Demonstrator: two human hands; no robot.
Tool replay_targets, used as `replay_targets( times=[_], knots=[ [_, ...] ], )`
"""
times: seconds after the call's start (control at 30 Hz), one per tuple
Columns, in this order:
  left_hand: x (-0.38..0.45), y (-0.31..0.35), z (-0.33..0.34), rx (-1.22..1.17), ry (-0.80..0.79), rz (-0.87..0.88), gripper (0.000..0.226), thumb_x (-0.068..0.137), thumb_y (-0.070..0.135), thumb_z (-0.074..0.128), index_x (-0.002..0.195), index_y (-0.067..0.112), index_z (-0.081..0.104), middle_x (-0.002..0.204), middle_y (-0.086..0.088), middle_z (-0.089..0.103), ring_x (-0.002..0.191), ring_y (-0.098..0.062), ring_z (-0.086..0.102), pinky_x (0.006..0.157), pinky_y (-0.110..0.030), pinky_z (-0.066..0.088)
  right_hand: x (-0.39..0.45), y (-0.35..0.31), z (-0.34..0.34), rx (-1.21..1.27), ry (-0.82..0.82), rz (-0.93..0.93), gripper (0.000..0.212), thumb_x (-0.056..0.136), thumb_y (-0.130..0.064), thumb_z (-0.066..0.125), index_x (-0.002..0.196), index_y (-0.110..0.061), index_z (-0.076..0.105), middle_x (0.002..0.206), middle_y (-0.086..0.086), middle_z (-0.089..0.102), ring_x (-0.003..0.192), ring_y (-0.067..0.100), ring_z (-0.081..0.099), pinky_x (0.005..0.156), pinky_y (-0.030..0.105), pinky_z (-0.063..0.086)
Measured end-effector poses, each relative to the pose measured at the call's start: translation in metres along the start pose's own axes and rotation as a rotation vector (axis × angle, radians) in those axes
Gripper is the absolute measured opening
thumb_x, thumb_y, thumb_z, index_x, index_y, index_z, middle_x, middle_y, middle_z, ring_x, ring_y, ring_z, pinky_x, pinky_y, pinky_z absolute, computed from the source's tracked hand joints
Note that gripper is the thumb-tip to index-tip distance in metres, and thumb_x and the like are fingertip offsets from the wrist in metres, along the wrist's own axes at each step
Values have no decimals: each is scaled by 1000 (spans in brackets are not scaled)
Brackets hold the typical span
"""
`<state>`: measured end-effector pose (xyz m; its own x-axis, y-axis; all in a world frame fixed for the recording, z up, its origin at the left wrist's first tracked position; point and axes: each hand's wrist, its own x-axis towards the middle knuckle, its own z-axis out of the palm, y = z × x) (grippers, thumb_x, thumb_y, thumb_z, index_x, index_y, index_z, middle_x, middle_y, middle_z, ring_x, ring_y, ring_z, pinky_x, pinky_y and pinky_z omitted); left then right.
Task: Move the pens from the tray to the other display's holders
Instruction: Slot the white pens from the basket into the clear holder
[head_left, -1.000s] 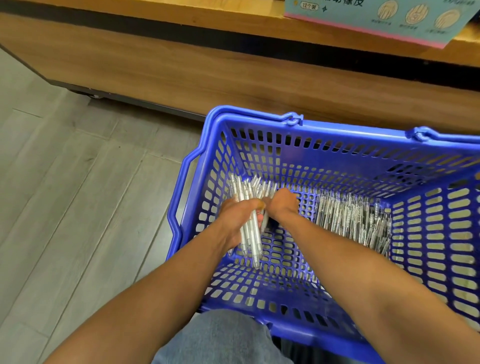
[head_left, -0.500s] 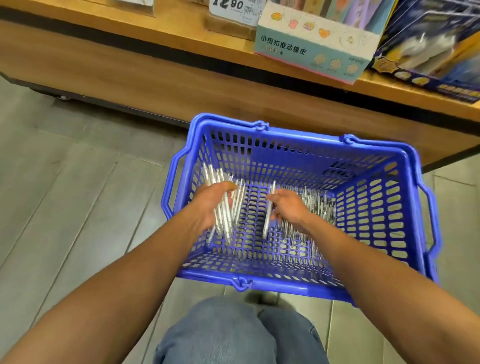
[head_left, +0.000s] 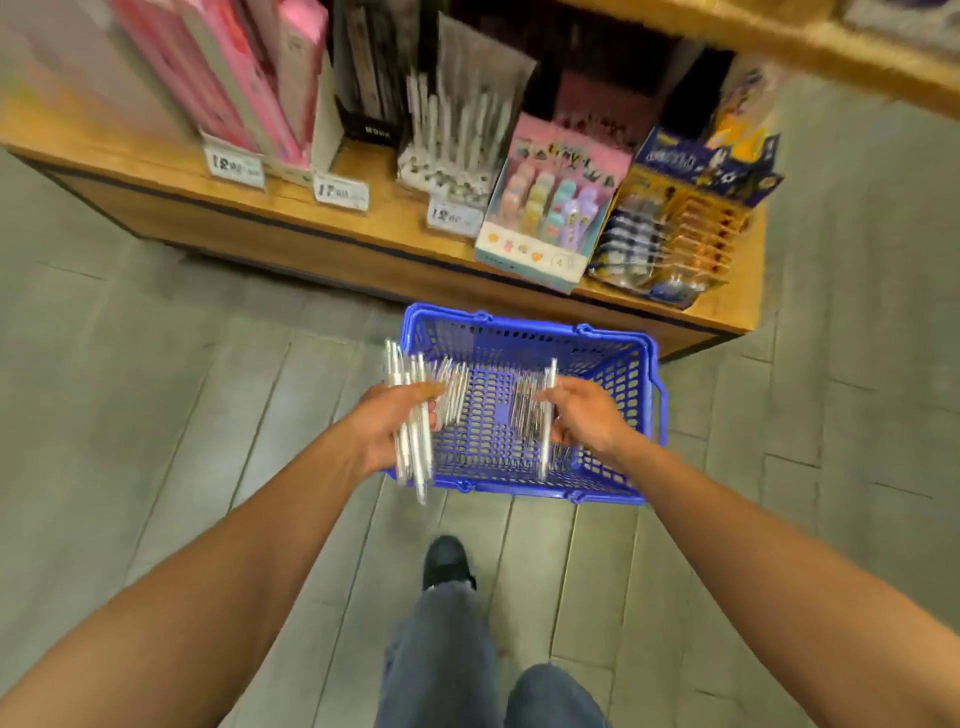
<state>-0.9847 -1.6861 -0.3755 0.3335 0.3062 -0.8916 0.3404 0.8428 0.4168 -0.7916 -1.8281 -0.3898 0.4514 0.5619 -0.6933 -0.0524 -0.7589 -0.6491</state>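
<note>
Head view — clear pens (head_left: 413, 426), blurred

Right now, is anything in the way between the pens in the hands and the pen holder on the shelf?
Nothing visible blocks them. The left hand grips a bunch of pens above the blue basket; the clear pen holder on the wooden shelf is open above.

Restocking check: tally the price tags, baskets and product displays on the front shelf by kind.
Price tags: 3
Blue basket: 1
Product displays along the shelf's front: 5, though blur makes the left ones hard to separate
Total: 9
</note>
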Motion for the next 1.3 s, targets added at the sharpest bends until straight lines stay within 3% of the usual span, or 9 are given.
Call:
replay_targets(
  times=[0.13, 0.3, 0.43, 0.57, 0.7, 0.77, 0.87, 0.97, 1.3],
  knots=[
    [-102, 45, 10, 7, -10, -16, 12, 94, 4, 60, 82, 3, 60, 59, -10, 56, 45, -19, 58, 54, -33, 57, -76, -63, -30, 14, -22, -5, 23, 95, -20, 56, 75, -7, 59, 52, -1, 54, 46, 14, 53, 49, 29, 44],
    [-192, 91, 24, 58, 12, 81, 8, 91, -2, 63, 86, 4, 63, 70, -14, 60, 51, -20, 61, 49, -30, 56, -136, -134, -63, 71, -76, -52, 28, 96, -24, 56, 90, 4, 61, 56, -6, 56, 52, 11, 56, 58, 35, 53],
    [-233, 113, 37, 7, 69, 132, 15, 89, -2, 66, 104, -2, 66, 81, -17, 66, 61, -24, 66, 52, -32, 58, -167, -183, -85, 116, -87, -104, 26, 95, -23, 58, 88, 1, 64, 66, 2, 56, 53, 10, 57, 54, 25, 52],
    [-262, 127, 44, -17, 80, 176, 9, 90, -1, 65, 100, 1, 64, 77, -15, 64, 55, -19, 67, 47, -28, 54, -185, -216, -98, 61, -122, -170, 32, 98, -25, 55, 89, 6, 58, 74, 10, 54, 61, 17, 54, 61, 28, 55],
    [-286, 131, 44, -116, 142, 197, 13, 92, -3, 63, 105, 0, 64, 84, -14, 66, 56, -19, 71, 47, -28, 56, -195, -237, -99, 10, -153, -207, 22, 99, -18, 52, 102, 4, 56, 76, 6, 56, 59, 15, 56, 65, 35, 59],
    [-296, 132, 39, -161, 175, 208, 9, 92, -4, 62, 101, -1, 65, 85, -14, 67, 58, -19, 70, 50, -27, 58, -197, -246, -95, -40, -177, -223, 18, 98, -16, 52, 107, -1, 56, 75, 6, 56, 58, 13, 57, 69, 39, 59],
    [-311, 135, 27, -217, 204, 228, 5, 93, -3, 61, 91, 1, 65, 81, -14, 66, 60, -19, 69, 50, -27, 58, -198, -261, -84, -101, -229, -249, 18, 98, -14, 53, 109, 0, 56, 70, 3, 56, 53, 8, 58, 64, 33, 59],
    [-323, 138, 7, -256, 232, 249, 3, 93, 0, 62, 94, 1, 65, 82, -13, 67, 66, -20, 69, 51, -28, 58, -198, -279, -63, -152, -273, -281, 15, 97, -13, 54, 105, 0, 58, 66, 1, 56, 51, 6, 58, 66, 35, 60],
    [-340, 171, -105, -419, 309, 311, 5, 90, -3, 65, 93, 1, 62, 72, -10, 71, 61, -19, 72, 53, -29, 60, -187, -372, 46, -224, -394, -375, 12, 92, -5, 55, 99, 2, 63, 68, 5, 57, 53, 11, 56, 58, 30, 54]
  ],
)
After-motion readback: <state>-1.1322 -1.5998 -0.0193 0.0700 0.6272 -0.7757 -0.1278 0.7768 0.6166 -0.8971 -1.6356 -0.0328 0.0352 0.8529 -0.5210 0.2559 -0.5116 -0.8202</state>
